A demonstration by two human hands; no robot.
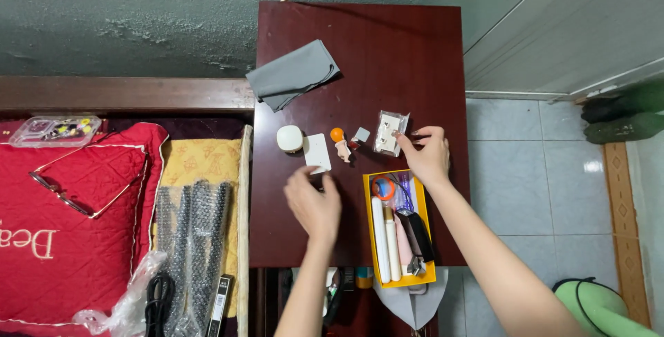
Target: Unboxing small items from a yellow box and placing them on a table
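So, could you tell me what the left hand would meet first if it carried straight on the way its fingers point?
Most likely the white card: the left hand points up the table with fingertips just short of its near edge, though its height above the table is unclear.

One head-worn view looks straight down, fairly near, on the dark wooden table (387, 40); bed edge at left.

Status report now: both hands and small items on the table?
Right hand pinching clear packet. Left hand open, over white card. Yellow tray between hands.
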